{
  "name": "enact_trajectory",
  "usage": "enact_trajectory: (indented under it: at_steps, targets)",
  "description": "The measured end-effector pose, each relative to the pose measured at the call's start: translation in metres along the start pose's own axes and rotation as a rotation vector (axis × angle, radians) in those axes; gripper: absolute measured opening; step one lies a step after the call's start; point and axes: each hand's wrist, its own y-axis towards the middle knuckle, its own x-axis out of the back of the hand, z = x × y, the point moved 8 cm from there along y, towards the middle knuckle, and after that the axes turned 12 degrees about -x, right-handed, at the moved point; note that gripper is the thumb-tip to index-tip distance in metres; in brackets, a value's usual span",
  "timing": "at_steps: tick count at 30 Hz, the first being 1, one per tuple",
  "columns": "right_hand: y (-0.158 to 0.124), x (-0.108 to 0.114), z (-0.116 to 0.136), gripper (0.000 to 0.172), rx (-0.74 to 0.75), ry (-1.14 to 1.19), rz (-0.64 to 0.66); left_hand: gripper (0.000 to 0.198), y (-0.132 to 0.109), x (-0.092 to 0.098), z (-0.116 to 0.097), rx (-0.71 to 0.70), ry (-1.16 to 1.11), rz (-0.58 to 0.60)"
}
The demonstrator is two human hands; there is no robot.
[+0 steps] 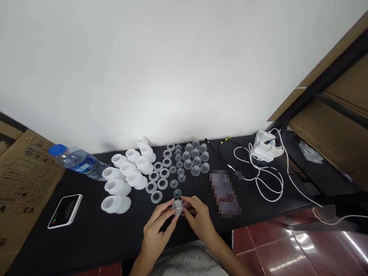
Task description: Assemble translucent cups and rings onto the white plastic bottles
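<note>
With the left hand (158, 228) I am gripping a clear ribbed collar (177, 207) over the near side of the bench (86, 241); with the right hand (200, 219) I am pinching a small clear piece (184, 203) beside it. White bottles (123, 204), translucent rings (151, 197) and domed caps (196, 161) are sitting grouped farther back.

Tabletop (122, 235) free beside left grip (159, 226) — bottles (122, 204) (white) beyond.

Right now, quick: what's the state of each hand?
Left hand: closed, holding a clear plastic ring.
Right hand: curled in at the ring's other side; exact grip cannot be told.
</note>
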Motion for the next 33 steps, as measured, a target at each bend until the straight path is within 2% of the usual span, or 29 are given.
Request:
enact_trajectory:
  at_steps: [5,8,14,20,24,28,33]
  targets:
    - [-0.003,-0.005,0.003,0.033,0.083,-0.071,0.027,0.02,-0.007,-0.003,0.006,0.016,0.004,0.034]
    - [-0.003,-0.004,0.003,0.036,0.07,-0.018,0.054,0.02,-0.008,-0.003,0.009,0.034,-0.015,0.014]
    - [-0.004,0.0,0.011,0.033,0.074,0.077,0.128,0.036,-0.006,-0.007,0.011,0.074,-0.049,0.044]
    - [-0.008,0.001,0.017,0.049,0.068,0.127,0.198,0.029,0.001,-0.01,0.005,-0.01,-0.055,0.061]
    - [-0.006,0.004,0.011,0.057,0.056,0.154,0.159,0.033,0.006,-0.009,0.002,-0.041,-0.039,0.096]
    - [-0.004,0.004,0.003,0.05,0.033,0.147,0.148,0.034,0.01,-0.008,0.002,-0.036,-0.034,0.136]
    - [-0.004,0.004,0.003,0.037,0.025,0.104,0.162,0.026,0.007,-0.002,0.006,-0.004,0.014,0.049]
